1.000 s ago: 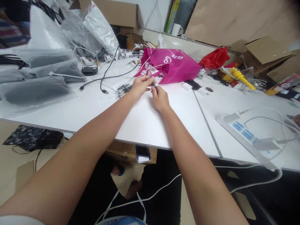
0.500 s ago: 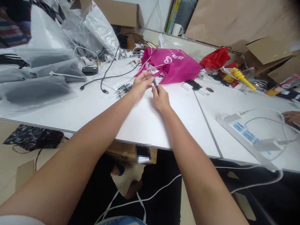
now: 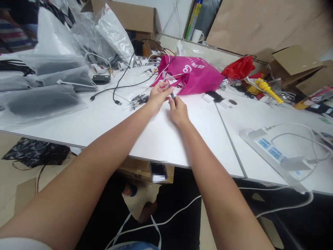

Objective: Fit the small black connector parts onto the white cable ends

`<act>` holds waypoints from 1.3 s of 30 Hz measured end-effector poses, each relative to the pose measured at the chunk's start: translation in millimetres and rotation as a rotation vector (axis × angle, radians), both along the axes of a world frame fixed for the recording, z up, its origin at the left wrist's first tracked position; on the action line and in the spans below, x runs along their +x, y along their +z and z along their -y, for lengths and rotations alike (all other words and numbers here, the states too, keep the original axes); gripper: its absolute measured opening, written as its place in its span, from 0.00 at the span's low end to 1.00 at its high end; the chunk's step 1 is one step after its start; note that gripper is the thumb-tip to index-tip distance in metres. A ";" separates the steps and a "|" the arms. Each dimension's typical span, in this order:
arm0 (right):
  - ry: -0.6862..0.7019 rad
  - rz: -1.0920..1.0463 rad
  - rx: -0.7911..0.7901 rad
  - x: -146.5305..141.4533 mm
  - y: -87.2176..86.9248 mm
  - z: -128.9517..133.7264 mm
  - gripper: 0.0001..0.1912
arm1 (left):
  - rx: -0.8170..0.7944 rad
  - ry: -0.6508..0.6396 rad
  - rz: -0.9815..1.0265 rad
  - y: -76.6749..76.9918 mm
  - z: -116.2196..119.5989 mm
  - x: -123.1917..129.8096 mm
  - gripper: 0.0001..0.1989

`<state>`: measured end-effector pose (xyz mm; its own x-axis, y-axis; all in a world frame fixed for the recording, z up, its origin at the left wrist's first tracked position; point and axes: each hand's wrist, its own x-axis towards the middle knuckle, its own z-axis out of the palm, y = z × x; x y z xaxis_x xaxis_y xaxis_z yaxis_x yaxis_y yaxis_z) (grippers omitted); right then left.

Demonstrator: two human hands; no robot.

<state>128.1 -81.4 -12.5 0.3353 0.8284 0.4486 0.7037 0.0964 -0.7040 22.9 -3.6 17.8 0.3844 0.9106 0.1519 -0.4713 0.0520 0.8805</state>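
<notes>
Between my two hands, over the white table (image 3: 161, 139), is a slim dark pen (image 3: 172, 93), tilted and partly covered by fingers. My left hand (image 3: 158, 97) pinches its upper end between thumb and fingers. Lower down, my right hand (image 3: 179, 109) grips the pen's body with the thumb along it. Just left of my left hand lies a small heap of similar dark pens (image 3: 139, 100), some with clear parts. Right behind the hands rests a magenta bag (image 3: 201, 78) with white print.
Dark USB cables (image 3: 117, 102) and frosted bags (image 3: 44, 100) lie to the left. On the right are a white power strip (image 3: 267, 146) with cords, a red plastic bag (image 3: 239, 67) and a yellow tool-like object (image 3: 269, 91). A white mug (image 3: 197, 35) stands at the back.
My left thumb has extended across the upper end of the pen. Both hands stay in almost the same place. Another person's hand at the right edge is no longer clearly visible.
</notes>
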 end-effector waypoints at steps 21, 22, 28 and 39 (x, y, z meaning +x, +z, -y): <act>-0.010 -0.007 -0.008 0.6 0.8 0.8 0.23 | -0.002 -0.025 -0.020 -2.1 -0.5 -1.3 0.17; -0.011 -0.010 -0.003 0.8 0.5 0.7 0.23 | 0.002 -0.029 -0.033 -1.3 -0.3 -1.6 0.16; -0.009 0.009 -0.007 0.9 0.4 0.6 0.22 | -0.012 -0.022 -0.062 1.6 2.0 -0.8 0.14; -0.022 0.009 -0.027 1.1 1.6 1.7 0.21 | 0.044 0.038 -0.158 -3.0 -0.9 -1.9 0.09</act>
<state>129.2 -83.1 -10.9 0.3497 0.8328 0.4291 0.7118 0.0616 -0.6997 21.1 -2.7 14.8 0.3725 0.9185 0.1325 -0.3272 -0.0036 0.9450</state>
